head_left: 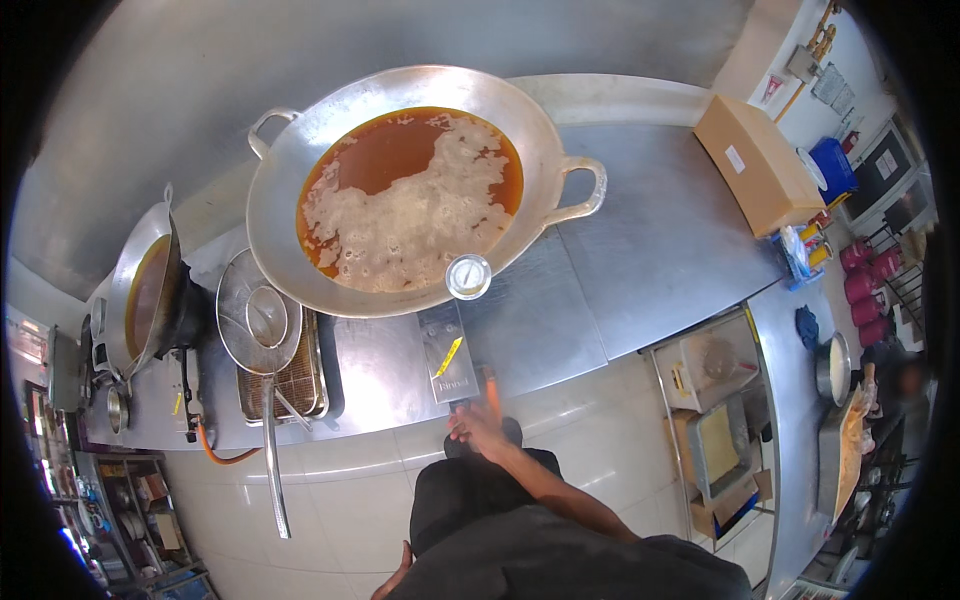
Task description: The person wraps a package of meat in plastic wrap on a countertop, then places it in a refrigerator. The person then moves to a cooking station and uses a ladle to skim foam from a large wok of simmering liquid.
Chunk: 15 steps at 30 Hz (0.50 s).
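My right hand (480,433) is at the front edge of a Rinnai gas burner (448,349), close to its dark control end and the orange gas hose (492,397). Whether the fingers grip anything is unclear. My left hand (397,574) hangs low by my side, only partly visible. Above the burner sits a large two-handled metal wok (277,225). Brown oil (390,154) with patches of pale foam (405,217) fills its middle. A round dial thermometer (469,277) rests at the wok's near rim.
Left of the wok, a mesh skimmer (231,315) and small strainer (267,316) lie over a wire-rack tray (319,397). Farther left stands a second oil-filled wok (127,277). A cardboard box (757,165) occupies the steel counter's (660,202) right end. Another person (892,390) works at the right-hand table.
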Motion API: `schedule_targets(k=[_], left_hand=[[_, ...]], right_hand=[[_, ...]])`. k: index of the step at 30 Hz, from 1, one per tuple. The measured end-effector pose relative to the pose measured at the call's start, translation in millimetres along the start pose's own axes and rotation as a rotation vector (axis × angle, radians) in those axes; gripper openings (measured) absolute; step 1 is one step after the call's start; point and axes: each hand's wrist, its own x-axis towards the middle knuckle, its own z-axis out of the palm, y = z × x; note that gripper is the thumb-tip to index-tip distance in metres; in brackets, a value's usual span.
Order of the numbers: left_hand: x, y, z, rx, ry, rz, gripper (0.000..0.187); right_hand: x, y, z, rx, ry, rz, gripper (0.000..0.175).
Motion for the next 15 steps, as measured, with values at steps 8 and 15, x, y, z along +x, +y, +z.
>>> schedule_targets(k=[8, 15], left_hand=[[-22.3, 31.5, 29.2, -0.137, -0.078, -0.103, 0.058], [-41.9, 47.8, 53.9, -0.270, -0.129, -0.195, 0.062]], right_hand=[[1.6, -2.4, -5.5, 0.005, -0.038, 0.054, 0.031], [2.0, -8.9, -9.0, -0.054, -0.061, 0.082, 0.032]])
